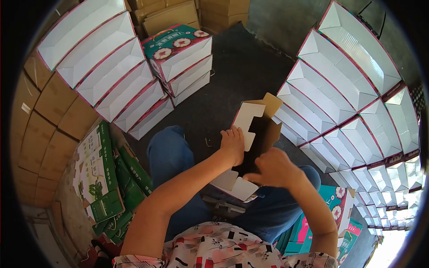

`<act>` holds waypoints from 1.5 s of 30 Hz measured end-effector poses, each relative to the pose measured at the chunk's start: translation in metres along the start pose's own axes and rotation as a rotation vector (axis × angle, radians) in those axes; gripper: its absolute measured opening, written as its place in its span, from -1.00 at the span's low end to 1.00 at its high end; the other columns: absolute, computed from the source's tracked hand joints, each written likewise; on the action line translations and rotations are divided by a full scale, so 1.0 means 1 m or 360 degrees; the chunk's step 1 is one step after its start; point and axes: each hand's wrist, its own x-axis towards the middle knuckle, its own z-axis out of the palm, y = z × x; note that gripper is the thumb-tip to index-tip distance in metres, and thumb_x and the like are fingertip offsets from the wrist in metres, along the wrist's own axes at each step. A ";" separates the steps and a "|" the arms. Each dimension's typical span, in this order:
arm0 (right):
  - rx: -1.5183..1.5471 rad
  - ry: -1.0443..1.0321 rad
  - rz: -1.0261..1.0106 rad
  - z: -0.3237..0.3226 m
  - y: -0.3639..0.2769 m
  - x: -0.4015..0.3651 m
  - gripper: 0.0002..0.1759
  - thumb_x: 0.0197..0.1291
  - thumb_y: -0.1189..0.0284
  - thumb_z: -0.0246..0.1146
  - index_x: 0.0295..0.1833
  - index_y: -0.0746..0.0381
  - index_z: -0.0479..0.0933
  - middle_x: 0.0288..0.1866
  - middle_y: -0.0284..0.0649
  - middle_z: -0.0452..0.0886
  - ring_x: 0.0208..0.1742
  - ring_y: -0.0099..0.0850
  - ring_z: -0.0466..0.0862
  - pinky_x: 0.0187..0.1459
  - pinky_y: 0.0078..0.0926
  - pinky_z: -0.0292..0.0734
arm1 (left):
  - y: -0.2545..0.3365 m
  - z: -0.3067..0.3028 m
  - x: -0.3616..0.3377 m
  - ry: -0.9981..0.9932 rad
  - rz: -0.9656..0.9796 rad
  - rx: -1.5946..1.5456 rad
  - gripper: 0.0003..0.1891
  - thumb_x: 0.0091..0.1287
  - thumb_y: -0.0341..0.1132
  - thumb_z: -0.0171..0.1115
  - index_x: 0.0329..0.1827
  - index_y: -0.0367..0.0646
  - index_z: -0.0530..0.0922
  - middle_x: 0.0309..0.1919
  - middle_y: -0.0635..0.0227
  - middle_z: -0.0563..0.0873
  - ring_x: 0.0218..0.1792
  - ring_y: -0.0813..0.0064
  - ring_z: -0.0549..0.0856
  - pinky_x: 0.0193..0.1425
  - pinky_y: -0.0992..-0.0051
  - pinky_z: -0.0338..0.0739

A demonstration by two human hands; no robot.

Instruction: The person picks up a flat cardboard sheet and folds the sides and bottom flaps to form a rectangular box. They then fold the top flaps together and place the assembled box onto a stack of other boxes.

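Note:
A part-folded cardboard box (pixel 269 130) stands tilted between the knees, with its open top facing me. Its inside is brown and dark, and several notched white flaps (pixel 248 117) stick out along the left and near sides. My left hand (pixel 233 145) grips the box's left side, fingers bent over the white flap. At the near right edge is my right hand (pixel 276 169), fingers curled and thumb stretched over the near flap (pixel 242 189). The curled fingertips are partly hidden from view.
Stacked white-sided cartons (pixel 337 85) rise at the right, with another stack (pixel 107 67) at the left. Teal printed boxes (pixel 181 42) stand at the back. Flat green cartons (pixel 103 172) lie by my left leg, teal flat cartons (pixel 330 196) by my right. Brown boxes (pixel 56 105) line the left wall.

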 end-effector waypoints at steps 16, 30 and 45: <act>0.0530 -0.0034 -0.0362 0.058 -0.040 -0.026 -0.62 0.25 0.22 0.14 0.10 0.19 0.50 -0.28 -0.09 0.59 -0.18 -0.13 0.64 -0.05 -0.16 0.45 | 0.005 0.003 0.000 0.0034 -0.0027 -0.0045 -0.11 0.04 -0.31 0.20 0.43 -0.53 0.02 0.32 -0.35 0.23 0.16 -0.06 0.46 0.24 0.05 0.24; 0.1021 0.0114 -0.0188 0.061 -0.039 -0.023 -0.66 0.32 0.21 0.13 -0.07 0.30 0.53 -0.06 -0.06 0.53 -0.06 -0.10 0.56 -0.03 -0.27 0.48 | 0.001 0.025 -0.013 0.0174 0.0053 -0.0143 -0.20 0.20 -0.25 0.10 0.51 -0.28 0.01 0.45 -0.20 0.06 0.44 -0.18 0.07 0.41 -0.10 0.03; 0.1121 0.0135 0.0070 0.069 -0.023 -0.013 -0.62 0.22 0.19 0.23 -0.10 0.32 0.48 -0.23 -0.02 0.57 -0.15 -0.03 0.59 -0.11 -0.19 0.48 | 0.001 0.052 -0.013 0.0365 0.0138 -0.0147 -0.27 0.19 -0.22 0.12 0.45 -0.26 0.17 0.45 -0.17 0.07 0.49 -0.09 -0.01 0.49 0.01 -0.06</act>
